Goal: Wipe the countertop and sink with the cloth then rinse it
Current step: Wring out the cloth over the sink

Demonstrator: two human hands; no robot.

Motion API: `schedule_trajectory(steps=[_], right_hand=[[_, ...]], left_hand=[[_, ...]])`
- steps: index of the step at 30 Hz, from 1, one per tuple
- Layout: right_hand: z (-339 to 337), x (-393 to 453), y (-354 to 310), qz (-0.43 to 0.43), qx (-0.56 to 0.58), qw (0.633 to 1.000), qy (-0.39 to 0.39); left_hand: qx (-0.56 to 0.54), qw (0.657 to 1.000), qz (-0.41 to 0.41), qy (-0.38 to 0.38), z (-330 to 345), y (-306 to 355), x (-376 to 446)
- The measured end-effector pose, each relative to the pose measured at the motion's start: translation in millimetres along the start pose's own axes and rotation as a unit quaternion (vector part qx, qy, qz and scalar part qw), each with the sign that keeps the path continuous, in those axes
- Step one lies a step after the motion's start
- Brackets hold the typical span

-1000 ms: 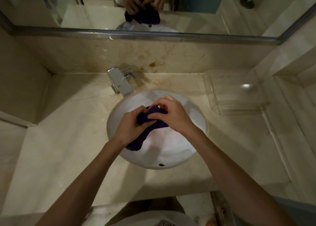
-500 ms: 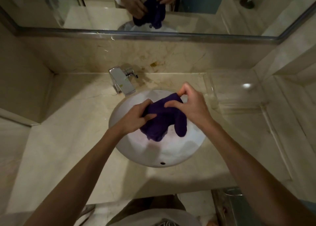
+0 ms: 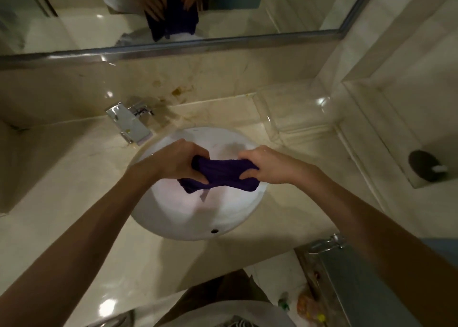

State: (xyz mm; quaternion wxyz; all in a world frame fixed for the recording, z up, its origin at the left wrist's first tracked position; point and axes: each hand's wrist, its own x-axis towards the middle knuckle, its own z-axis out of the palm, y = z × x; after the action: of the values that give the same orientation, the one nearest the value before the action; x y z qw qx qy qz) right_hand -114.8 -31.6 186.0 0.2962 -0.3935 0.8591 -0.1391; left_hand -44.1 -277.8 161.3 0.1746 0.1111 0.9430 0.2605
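I see the purple cloth (image 3: pixel 223 174) stretched above the sink (image 3: pixel 198 217), between both grips: my left hand (image 3: pixel 182 162) is clenched round its left end, my right hand (image 3: pixel 266 165) closed round its right end.

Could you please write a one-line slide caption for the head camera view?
Both hands, left and right, stretch a purple cloth above the white sink.

- A dark purple cloth (image 3: pixel 223 173) is seen at centre.
- The sink (image 3: pixel 188 217) is white.
- The countertop (image 3: pixel 74 178) is cream marble, brown-stained at the upper centre.
- The faucet (image 3: pixel 128 123) is chrome.
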Motion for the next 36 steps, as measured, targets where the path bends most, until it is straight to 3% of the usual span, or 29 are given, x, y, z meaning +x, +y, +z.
schedule_trajectory(steps=[5, 8, 12, 16, 18, 20, 23, 25, 32, 36], right_hand=[[-11, -27, 37, 0.020, 0.084, 0.996, -0.017], [-31, -34, 63, 0.029, 0.122, 0.992, 0.001], [-75, -31, 116, 0.022, 0.110, 0.980, 0.163], [-121, -13, 179, -0.027, -0.001, 0.936, 0.352], [-125, 3, 217, -0.024, -0.046, 0.917, 0.395], [-111, 19, 260, -0.002, -0.042, 0.931, 0.362], [-79, 22, 305, 0.036, -0.006, 0.974, 0.221], [-66, 18, 320, 0.021, 0.017, 0.984, 0.175], [-55, 32, 314, 0.044, 0.072, 0.969, 0.232], [-47, 42, 323, 0.038, -0.048, 0.975, 0.215]], left_hand=[[-0.057, 0.996, -0.005, -0.061, -5, 32, 29], [-0.056, 0.997, 0.001, -0.056, -13, 54, 63], [0.020, 0.998, 0.013, 0.061, -45, 87, 120], [0.093, 0.963, 0.053, 0.246, -59, 113, 191], [0.110, 0.950, 0.048, 0.287, -41, 117, 230], [0.112, 0.956, 0.018, 0.271, -10, 117, 267], [0.122, 0.977, -0.048, 0.166, 40, 111, 297], [0.138, 0.973, -0.060, 0.174, 61, 106, 302], [0.120, 0.979, -0.056, 0.156, 59, 110, 303], [0.100, 0.988, -0.052, 0.103, 67, 94, 319]])
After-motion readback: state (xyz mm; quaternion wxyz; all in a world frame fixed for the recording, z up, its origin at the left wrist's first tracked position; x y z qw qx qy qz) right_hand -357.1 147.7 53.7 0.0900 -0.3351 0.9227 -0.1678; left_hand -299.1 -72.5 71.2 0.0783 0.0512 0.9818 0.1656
